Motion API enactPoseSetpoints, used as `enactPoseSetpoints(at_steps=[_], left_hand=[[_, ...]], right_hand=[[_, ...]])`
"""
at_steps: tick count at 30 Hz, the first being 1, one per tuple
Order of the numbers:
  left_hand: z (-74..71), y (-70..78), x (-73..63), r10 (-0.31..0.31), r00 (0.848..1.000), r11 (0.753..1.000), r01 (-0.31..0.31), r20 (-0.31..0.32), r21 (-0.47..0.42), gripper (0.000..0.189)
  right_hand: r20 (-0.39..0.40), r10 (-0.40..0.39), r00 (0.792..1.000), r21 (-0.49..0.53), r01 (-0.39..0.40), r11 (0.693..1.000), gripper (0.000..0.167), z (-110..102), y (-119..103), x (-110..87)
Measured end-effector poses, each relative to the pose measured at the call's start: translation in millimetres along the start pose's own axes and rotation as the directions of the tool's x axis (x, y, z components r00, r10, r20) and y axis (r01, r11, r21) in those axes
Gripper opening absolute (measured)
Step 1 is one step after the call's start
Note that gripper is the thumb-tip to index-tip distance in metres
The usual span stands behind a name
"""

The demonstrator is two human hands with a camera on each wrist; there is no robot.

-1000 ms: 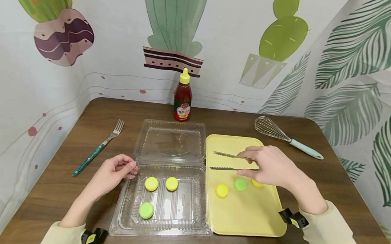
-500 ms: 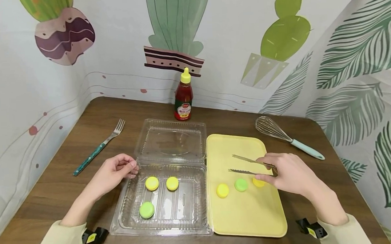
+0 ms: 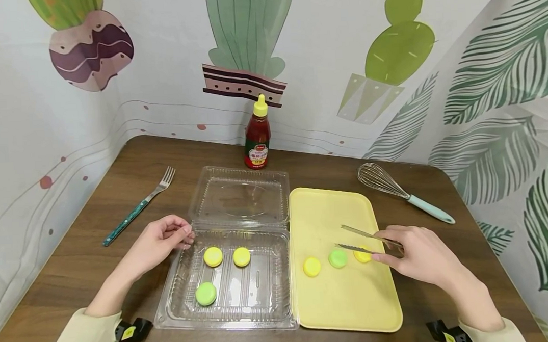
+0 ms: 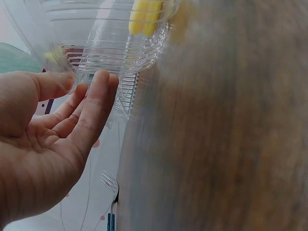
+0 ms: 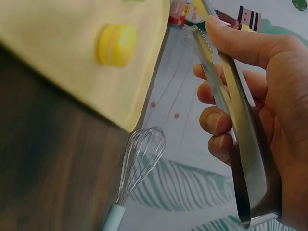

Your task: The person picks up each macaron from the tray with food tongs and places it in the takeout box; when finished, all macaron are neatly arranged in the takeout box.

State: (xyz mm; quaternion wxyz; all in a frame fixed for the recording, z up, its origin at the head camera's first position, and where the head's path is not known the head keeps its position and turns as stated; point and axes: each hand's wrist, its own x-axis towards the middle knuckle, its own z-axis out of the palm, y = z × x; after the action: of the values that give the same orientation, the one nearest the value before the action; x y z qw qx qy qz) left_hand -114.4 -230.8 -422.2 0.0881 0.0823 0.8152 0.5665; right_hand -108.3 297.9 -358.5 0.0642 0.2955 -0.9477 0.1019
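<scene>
My left hand pinches the left rim of a clear plastic hinged container, near its hinge; the lid lies folded back. Inside sit two yellow macarons and a green macaron. My right hand grips metal tongs between thumb and fingers. The tong arms stand apart with nothing between them, over the right side of a yellow tray. On that tray a yellow macaron, a green macaron and another yellow macaron lie in a row, the last partly behind the tongs.
A fork with a teal handle lies on the table's left side. Behind the container stands a red sauce bottle with a yellow cap. At the right back is a whisk, and a patterned cloth hangs behind the table.
My right hand has drawn the tongs to the right and slightly toward me, from above the tray's middle to its right side. The left hand and the macarons keep their places.
</scene>
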Motion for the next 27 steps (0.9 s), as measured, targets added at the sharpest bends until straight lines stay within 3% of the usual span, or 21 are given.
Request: enactPoseSetpoints(at_steps=[13, 27], left_hand=[[0.2, -1.0, 0.5, -0.008, 1.000, 1.000, 0.008, 0.000, -0.004, 0.016], [-0.9, -2.5, 0.7, -0.022, 1.000, 1.000, 0.022, 0.008, -0.014, 0.017]], right_hand=[[0.043, 0.104, 0.994, 0.005, -0.104, 0.995, 0.030, 6, 15, -31.1], [0.140, 0.192, 0.971, -0.013, -0.192, 0.981, 0.041, 7, 24, -42.4]])
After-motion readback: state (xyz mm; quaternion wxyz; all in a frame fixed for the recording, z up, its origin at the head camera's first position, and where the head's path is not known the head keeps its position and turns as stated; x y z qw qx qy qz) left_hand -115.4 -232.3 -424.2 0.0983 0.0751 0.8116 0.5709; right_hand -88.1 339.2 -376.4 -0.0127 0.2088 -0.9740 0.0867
